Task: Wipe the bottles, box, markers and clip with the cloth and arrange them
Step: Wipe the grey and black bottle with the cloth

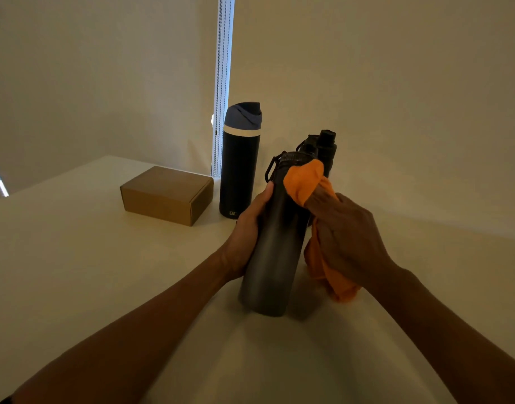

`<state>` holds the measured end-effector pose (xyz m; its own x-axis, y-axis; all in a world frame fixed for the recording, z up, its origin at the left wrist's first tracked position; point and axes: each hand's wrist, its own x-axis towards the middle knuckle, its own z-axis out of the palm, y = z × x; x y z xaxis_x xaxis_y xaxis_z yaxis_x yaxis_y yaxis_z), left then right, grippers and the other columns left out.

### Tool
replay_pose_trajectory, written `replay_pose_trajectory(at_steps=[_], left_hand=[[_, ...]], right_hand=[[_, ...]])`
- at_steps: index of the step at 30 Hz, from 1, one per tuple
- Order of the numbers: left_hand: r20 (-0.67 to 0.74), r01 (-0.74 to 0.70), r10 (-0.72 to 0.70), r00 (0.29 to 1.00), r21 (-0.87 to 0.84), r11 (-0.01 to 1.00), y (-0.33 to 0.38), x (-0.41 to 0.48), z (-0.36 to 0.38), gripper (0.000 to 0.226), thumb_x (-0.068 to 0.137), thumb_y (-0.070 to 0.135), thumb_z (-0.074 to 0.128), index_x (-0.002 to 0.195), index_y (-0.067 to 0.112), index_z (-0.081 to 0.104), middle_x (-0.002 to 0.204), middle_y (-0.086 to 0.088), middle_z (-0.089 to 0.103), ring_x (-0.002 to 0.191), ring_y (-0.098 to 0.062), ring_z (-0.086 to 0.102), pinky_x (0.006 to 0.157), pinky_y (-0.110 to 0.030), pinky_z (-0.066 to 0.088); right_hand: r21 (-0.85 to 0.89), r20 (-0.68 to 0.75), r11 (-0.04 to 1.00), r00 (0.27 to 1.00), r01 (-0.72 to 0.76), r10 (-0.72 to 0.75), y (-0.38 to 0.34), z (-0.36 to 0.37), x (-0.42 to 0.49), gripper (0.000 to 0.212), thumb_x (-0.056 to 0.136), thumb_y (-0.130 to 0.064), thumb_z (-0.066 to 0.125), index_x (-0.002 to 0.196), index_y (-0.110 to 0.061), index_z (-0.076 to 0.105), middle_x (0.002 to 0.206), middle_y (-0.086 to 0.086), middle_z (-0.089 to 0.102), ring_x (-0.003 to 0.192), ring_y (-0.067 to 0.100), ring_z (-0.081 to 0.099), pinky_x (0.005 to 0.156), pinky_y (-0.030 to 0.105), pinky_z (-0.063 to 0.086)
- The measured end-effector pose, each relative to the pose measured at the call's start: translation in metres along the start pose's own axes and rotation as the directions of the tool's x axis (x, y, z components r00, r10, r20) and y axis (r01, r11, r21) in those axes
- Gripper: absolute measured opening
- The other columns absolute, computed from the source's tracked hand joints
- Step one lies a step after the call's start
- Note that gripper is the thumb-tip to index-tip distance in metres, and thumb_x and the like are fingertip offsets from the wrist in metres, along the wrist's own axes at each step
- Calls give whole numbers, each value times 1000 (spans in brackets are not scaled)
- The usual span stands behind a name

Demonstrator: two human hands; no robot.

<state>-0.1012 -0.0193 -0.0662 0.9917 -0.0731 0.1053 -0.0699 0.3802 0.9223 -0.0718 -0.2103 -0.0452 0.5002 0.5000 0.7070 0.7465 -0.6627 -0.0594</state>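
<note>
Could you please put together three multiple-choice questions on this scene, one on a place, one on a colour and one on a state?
1. Where is the cardboard box?
A) on the table, left of the navy bottle
B) on top of that bottle
C) in a hand

2. What colour is the cloth?
A) green
B) orange
C) white

3. How is the dark grey bottle?
A) lying untouched
B) gripped by the left hand
C) inside the box

Answers:
1 A: the box sits on the table, just left of the navy bottle.
2 B: the cloth held in the right hand is orange.
3 B: the left hand grips the bottle's body while the cloth presses near its top.
</note>
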Motion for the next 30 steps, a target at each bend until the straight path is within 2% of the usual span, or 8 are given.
replay_pose_trajectory(at_steps=[3, 5, 8, 11, 15, 20, 27, 30], left_hand=[[22, 37, -36, 999, -69, 997, 3, -2, -2, 50, 96, 56, 37, 124, 23, 63, 107, -8, 77, 94, -23, 75, 77, -36, 63], [31, 49, -47, 998, -86, 995, 3, -1, -3, 56, 95, 58, 39, 130, 20, 61, 116, -12, 74, 104, -26, 72, 85, -38, 60], [-33, 28, -31, 999, -71, 997, 4, 0, -2, 47, 101, 53, 39, 124, 20, 63, 110, -11, 76, 98, -26, 74, 82, -36, 62], [-42, 45, -47, 998, -53, 998, 2, -1, 0, 49, 101, 56, 39, 121, 22, 68, 114, -15, 74, 99, -32, 73, 81, -40, 62], [54, 116, -112, 992, -67, 991, 4, -5, 1, 64, 103, 58, 28, 93, 25, 82, 98, -14, 77, 83, -28, 74, 77, -39, 62], [63, 121, -117, 991, -70, 990, 3, -6, 3, 57, 106, 52, 24, 111, 15, 67, 93, -12, 78, 76, -24, 75, 68, -34, 64], [41, 105, -100, 994, -137, 985, -1, 0, -3, 63, 104, 58, 34, 143, 12, 53, 133, -27, 62, 110, -40, 66, 101, -52, 51], [-31, 46, -49, 998, -96, 994, -4, 3, -7, 54, 104, 54, 38, 134, 14, 60, 125, -21, 68, 108, -34, 69, 92, -45, 58]], right_hand=[[4, 85, 994, 991, 108, -108, -19, -1, -24, 48, 106, -50, 17, 144, -31, 40, 107, 10, 66, 79, 13, 55, 74, 29, 52], [33, 138, 989, 979, 146, -150, -31, 0, -41, 49, 103, -43, 47, 149, -42, 30, 114, 8, 65, 83, 17, 63, 72, 38, 60], [-89, 244, 967, 946, 239, -212, -35, 2, -60, 107, 61, -20, 92, 148, -42, 33, 121, -4, 52, 75, 21, 67, 54, 33, 55], [-119, 337, 928, 894, 353, -297, -42, -4, -69, 84, 60, -20, 89, 131, -41, 51, 129, -18, 50, 78, 17, 61, 53, 28, 37], [-29, 496, 909, 795, 415, -347, -39, -4, -83, 86, 69, -19, 84, 139, -44, 40, 134, -19, 58, 85, 14, 61, 59, 25, 49], [-68, 568, 870, 735, 489, -369, -37, -9, -86, 83, 72, -28, 82, 141, -46, 41, 141, -20, 51, 89, 16, 60, 57, 28, 45], [-200, 402, 897, 868, 393, -291, -20, -7, -70, 75, 57, -36, 86, 126, -38, 56, 118, -12, 57, 75, 19, 60, 48, 31, 51], [-253, 280, 916, 930, 310, -237, -9, -7, -51, 87, 55, -38, 89, 134, -32, 53, 109, -7, 53, 70, 17, 57, 48, 25, 47]])
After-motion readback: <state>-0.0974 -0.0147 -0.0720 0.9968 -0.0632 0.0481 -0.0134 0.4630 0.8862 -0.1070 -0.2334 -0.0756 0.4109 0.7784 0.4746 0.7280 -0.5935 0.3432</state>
